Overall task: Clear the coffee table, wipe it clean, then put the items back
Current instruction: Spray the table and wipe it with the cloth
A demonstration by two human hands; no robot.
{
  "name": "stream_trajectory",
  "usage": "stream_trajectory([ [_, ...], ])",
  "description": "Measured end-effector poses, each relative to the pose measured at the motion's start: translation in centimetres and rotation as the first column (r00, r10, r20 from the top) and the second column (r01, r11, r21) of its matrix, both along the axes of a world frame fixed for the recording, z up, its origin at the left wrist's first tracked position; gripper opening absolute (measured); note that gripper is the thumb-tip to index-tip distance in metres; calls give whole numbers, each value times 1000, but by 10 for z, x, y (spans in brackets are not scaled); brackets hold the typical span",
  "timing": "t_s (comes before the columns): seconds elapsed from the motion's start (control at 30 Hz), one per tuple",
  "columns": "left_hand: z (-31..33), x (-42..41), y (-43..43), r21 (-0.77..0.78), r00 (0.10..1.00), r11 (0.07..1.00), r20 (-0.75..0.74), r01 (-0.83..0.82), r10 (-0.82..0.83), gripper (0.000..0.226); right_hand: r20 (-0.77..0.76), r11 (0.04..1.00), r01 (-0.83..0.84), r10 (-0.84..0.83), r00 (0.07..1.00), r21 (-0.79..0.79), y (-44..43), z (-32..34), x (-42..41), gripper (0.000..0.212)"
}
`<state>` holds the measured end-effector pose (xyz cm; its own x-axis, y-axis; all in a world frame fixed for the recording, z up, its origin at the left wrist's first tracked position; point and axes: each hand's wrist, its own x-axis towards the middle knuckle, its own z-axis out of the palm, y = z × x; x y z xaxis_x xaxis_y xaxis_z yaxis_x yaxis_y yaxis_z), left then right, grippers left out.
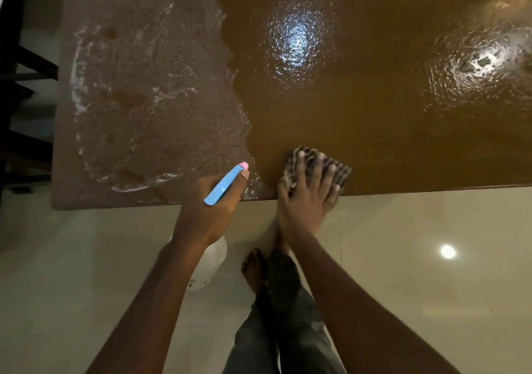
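Observation:
The brown coffee table (374, 100) fills the upper part of the head view. Its left part (144, 100) is covered with a pale, foamy wet film; the right part shines bare. My left hand (210, 209) grips a spray bottle with a blue head and pink nozzle (226, 183), its white body (208, 267) hanging below my wrist, at the table's near edge. My right hand (308, 198) presses flat, fingers spread, on a striped cloth (313, 163) at the near edge, just right of the foam's border.
Glossy cream floor tiles (431, 287) lie below the table edge, with a lamp reflection (448, 251). My legs in dark trousers and a bare foot (254, 270) stand close to the table. Dark furniture (23, 114) sits beyond the left end.

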<state>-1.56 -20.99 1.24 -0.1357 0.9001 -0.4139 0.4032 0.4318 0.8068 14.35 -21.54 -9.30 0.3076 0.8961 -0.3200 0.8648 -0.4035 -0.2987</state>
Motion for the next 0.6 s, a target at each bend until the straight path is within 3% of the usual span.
stream_trajectory([
  [0.1,-2,-7,-4,3,999,1000,-37,-11,11,51,17,947,-319,318,948,34,-8,-8,-5,68],
  [0.2,-8,-10,-7,-31,999,999,-43,-29,28,54,102,834,-544,535,838,91,-6,-15,35,68],
  [0.27,-13,-10,-7,-68,998,997,-42,-40,38,57,125,846,-525,514,849,87,0,-15,58,67],
  [0.4,-17,-12,-8,-62,997,997,-74,-41,36,56,80,965,-260,258,963,22,11,-9,57,68],
  [0.6,-22,-23,-13,-79,997,996,-56,-49,45,59,87,970,-245,243,966,12,11,-7,54,67],
])
